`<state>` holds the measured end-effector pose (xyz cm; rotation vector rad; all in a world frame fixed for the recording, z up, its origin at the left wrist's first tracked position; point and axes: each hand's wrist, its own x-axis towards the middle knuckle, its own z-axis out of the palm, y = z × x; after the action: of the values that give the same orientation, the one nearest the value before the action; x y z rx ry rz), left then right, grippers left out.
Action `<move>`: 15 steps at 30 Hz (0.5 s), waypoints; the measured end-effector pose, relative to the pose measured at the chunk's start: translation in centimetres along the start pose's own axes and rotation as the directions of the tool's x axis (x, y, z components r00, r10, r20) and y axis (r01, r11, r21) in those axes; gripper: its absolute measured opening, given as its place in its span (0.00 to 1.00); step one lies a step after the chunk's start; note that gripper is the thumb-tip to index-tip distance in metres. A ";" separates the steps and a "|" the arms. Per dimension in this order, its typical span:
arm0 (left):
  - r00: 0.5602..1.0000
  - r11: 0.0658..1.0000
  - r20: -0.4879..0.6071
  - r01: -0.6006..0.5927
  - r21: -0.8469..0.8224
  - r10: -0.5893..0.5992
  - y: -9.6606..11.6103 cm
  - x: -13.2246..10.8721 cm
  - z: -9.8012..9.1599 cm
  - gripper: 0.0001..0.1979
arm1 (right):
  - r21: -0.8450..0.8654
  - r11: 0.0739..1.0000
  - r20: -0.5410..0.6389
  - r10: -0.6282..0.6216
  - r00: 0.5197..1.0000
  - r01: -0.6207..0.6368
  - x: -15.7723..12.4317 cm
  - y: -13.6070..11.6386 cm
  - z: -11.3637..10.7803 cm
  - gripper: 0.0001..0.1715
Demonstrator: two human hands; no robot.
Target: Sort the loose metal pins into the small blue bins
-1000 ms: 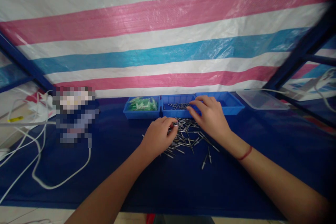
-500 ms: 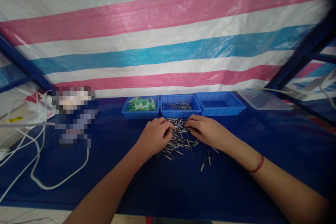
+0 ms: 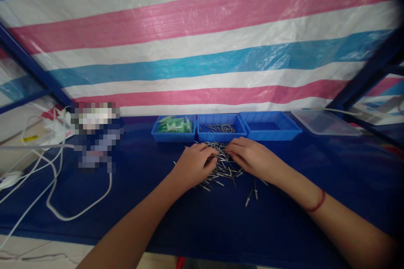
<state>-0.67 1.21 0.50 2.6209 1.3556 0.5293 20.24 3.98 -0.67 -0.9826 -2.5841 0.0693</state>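
Observation:
A loose pile of silvery blind rivets (image 3: 222, 168) lies on the dark blue table, with both hands at its far part. My left hand (image 3: 196, 164) comes in from the left, its fingers curled and the thumb close to the index finger. Its fingertips touch the rivets; what they grip cannot be made out. Opposite, my right hand (image 3: 251, 154) has its fingers drawn together over the pile's right side. Whatever is between those fingertips is hidden among the rivets. A few rivets (image 3: 248, 198) lie apart, nearer to me.
Behind the pile stand three blue bins in a row: the left bin (image 3: 173, 136) with green-and-white pieces, the middle bin (image 3: 221, 135) with some rivets, the right bin (image 3: 273, 134). A clear plastic lid (image 3: 326, 122) lies farther right. White cables (image 3: 57, 214) trail at left.
The whole view has shifted slightly, so everything sits a bit farther right. Both hands stay at the pile; the left hand has moved slightly closer to the right one.

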 end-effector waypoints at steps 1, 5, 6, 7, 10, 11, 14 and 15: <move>1.000 1.000 -0.017 -0.003 -0.025 0.002 0.0 0.0 0.0 0.11 | 0.032 0.999 -0.024 -0.003 1.000 0.004 0.0 -0.2 -0.1 0.13; 0.998 0.988 -0.045 -0.040 -0.151 0.033 0.2 0.2 0.0 0.13 | 0.222 0.974 -0.123 -0.025 0.992 0.052 0.0 -1.3 -0.6 0.14; 0.998 0.983 -0.045 -0.048 -0.179 0.041 0.3 0.3 0.0 0.13 | 0.266 0.962 -0.148 -0.028 0.989 0.067 0.0 -1.6 -0.7 0.14; 0.998 0.978 -0.046 -0.053 -0.203 0.045 0.4 0.3 -0.1 0.13 | 0.304 0.949 -0.175 -0.026 0.984 0.079 0.0 -1.9 -0.7 0.14; 0.998 0.969 -0.054 -0.055 -0.243 0.043 0.4 0.4 -0.1 0.13 | 0.395 0.915 -0.249 0.025 0.968 0.078 0.0 -2.4 -0.6 0.12; 0.997 0.966 -0.054 -0.058 -0.250 0.046 0.4 0.4 -0.1 0.13 | 0.426 0.903 -0.272 0.061 0.960 0.063 0.0 -2.5 -0.6 0.11; 0.997 0.956 -0.059 -0.072 -0.283 0.058 0.5 0.3 -0.2 0.15 | 0.540 0.841 -0.301 0.205 0.931 -0.010 0.0 -2.7 -0.4 0.08; 0.996 0.951 -0.065 -0.074 -0.301 0.057 0.6 0.3 -0.2 0.16 | 0.573 0.819 -0.299 0.245 0.922 -0.032 0.0 -2.7 -0.4 0.07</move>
<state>-0.11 1.09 0.91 2.4220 1.1023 0.7597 18.70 1.90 0.16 -0.8548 -1.9647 0.5979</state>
